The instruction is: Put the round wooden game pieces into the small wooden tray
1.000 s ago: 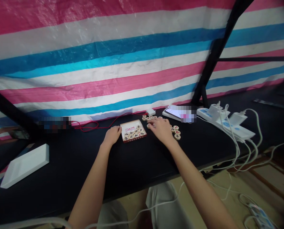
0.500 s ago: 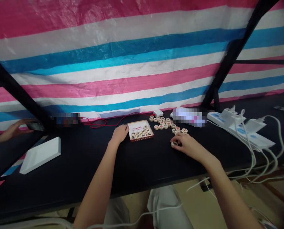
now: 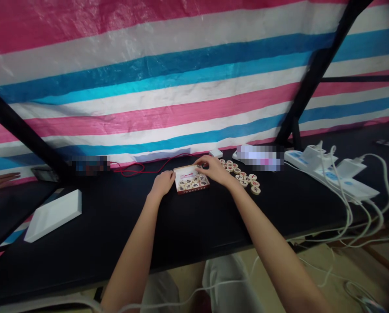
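Observation:
A small open box (image 3: 194, 190) with a reddish-brown front wall lies on the black tabletop, several Chinese chess pieces (image 3: 195, 184) with dark characters set in its front rows. My left hand (image 3: 163, 182) is closed on the box's left edge. At the far right corner of the box, my right hand (image 3: 213, 168) pinches a round chess piece (image 3: 199, 167), mostly covered by the fingers. To the right of the box are loose chess pieces (image 3: 243, 178) with red and dark characters, partly behind my right hand.
A white tray-like lid (image 3: 55, 215) lies at the left. Another person's hand (image 3: 1, 182) shows beyond the left black post. A red cable (image 3: 129, 173) runs behind the box. At right are a blurred-out white object (image 3: 259, 157) and a power strip (image 3: 338, 176) with plugs and white cables.
My right hand has moved left from the loose pieces to the box, carrying a chess piece. My left hand stays at the box. The other person's hand has moved left, off a dark object.

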{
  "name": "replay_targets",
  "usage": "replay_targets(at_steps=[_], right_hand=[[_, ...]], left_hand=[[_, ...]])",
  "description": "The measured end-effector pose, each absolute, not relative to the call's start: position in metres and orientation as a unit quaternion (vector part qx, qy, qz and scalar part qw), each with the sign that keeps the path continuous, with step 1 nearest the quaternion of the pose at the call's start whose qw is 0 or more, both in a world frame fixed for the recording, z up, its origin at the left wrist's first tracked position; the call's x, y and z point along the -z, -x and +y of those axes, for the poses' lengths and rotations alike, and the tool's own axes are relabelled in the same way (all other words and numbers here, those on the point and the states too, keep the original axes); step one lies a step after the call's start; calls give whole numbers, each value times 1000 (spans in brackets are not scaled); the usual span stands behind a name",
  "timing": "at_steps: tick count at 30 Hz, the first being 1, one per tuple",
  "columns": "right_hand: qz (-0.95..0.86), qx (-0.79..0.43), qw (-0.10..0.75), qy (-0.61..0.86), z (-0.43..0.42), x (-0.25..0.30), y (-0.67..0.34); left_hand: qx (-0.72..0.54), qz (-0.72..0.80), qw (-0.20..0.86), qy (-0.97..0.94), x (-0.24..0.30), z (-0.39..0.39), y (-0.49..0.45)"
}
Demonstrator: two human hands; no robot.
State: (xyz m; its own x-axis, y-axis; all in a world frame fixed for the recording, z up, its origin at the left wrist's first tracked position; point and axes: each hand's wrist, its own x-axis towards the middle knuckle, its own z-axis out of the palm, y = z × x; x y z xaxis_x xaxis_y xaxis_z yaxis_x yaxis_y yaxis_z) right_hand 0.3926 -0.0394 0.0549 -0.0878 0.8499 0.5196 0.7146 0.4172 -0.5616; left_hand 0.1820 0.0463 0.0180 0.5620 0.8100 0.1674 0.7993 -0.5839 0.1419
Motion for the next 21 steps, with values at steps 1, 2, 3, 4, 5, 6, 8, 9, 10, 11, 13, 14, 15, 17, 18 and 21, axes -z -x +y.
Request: replay_targets(at_steps=[1, 2, 3, 4, 5, 6, 8, 9, 10, 11, 13, 14, 15, 17, 18, 21], right_hand=[[-729, -83, 417, 536, -30, -48, -390], [-728, -79, 417, 539, -23, -42, -388], [-727, -72, 418, 540, -18, -35, -385], [-729, -61, 421, 537, -15, -30, -382], [-732, -51, 425, 529, -14, -26, -380], [-737, -42, 430, 520, -13, -23, -378], [-744, -23, 432, 509, -14, -20, -375], [-747, -15, 426, 511, -15, -20, -374], [-748, -9, 415, 518, -16, -20, -374], [-748, -4, 403, 528, -16, -19, -374], [-745, -3, 379, 548, -16, -19, -376], [-745, -5, 369, 556, -16, -18, -377], [-747, -9, 359, 560, -16, -18, -378], [-753, -21, 346, 559, -16, -17, -381], [-757, -29, 343, 555, -15, -16, -382], [-761, -48, 342, 548, -15, -16, -385]], left_hand=[[-108, 455, 24, -884, -18, 46, -182], [-107, 455, 22, -884, -18, 47, -182], [-106, 454, 22, -884, -18, 47, -182], [-106, 454, 23, -884, -18, 47, -183], [-105, 453, 24, -885, -18, 47, -183], [-105, 453, 26, -885, -18, 47, -183], [-105, 455, 28, -884, -18, 47, -183], [-105, 455, 28, -884, -18, 46, -183], [-105, 456, 27, -883, -18, 46, -183], [-105, 457, 25, -883, -18, 46, -183], [-104, 457, 23, -883, -18, 46, -183], [-103, 457, 23, -883, -18, 46, -183], [-103, 458, 24, -883, -18, 46, -183], [-102, 459, 28, -882, -17, 46, -183], [-104, 459, 29, -882, -17, 46, -183], [-105, 460, 28, -881, -18, 45, -182]])
